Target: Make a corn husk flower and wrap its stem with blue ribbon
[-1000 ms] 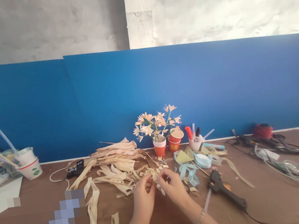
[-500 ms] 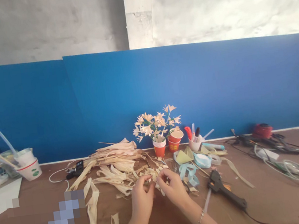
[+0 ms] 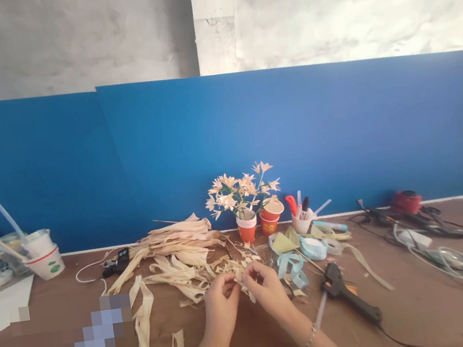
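Pale piece: at our fingertips, nearer us than the flower cup (image 3: 248, 231); its exact shape (image 3: 239, 278) is too small to tell.
Left hand: the left hand (image 3: 221, 306) pinches it with thumb and fingertips.
Right hand: the right hand (image 3: 268, 289) pinches it from the opposite side.
Fingertip work: fine two-handed shaping or joining, we judge; calls for light, steady pressure.
Scraps: pale scraps (image 3: 226, 265) between the hands and flower cup; low wrists could drag them.
Husk strips: long husk strips (image 3: 175, 230) left of the flower cup.
Glue gun: black glue gun (image 3: 358, 303) right of and nearer us than the flower cup; its cord limits rightward moves.
Bench: brown bench (image 3: 253, 341) shows between our forearms; its far edge runs behind the flower cup, against the blue panel (image 3: 271, 117).
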Tool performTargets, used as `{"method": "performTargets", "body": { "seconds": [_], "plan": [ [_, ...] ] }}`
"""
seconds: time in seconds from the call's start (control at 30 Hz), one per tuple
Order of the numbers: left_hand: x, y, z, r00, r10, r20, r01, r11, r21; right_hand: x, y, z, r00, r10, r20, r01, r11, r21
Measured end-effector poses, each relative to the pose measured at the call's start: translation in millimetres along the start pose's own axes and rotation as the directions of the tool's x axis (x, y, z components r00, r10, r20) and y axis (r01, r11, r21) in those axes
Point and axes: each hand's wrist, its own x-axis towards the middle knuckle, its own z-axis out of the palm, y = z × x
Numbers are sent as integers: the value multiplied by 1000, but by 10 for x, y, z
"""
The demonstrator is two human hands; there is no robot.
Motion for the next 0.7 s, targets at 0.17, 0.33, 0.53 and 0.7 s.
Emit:
{"method": "performTargets", "body": {
  "seconds": [0.17,0.33,0.53,0.7],
  "plan": [
    [18,-39,5,999,-38,32,41,993,-111,15,2,5,994,91,53,-100,976,191],
    [24,-84,20,994,-79,80,97,965,-244,25,-9,-10,992,102,71,-117,957,265],
    [24,-110,28,986,-125,108,155,929,-336,37,-4,-25,994,95,61,-109,954,280],
    [26,-120,32,985,-133,107,164,913,-374,46,-1,-21,993,104,63,-117,953,281]
  ]
}}
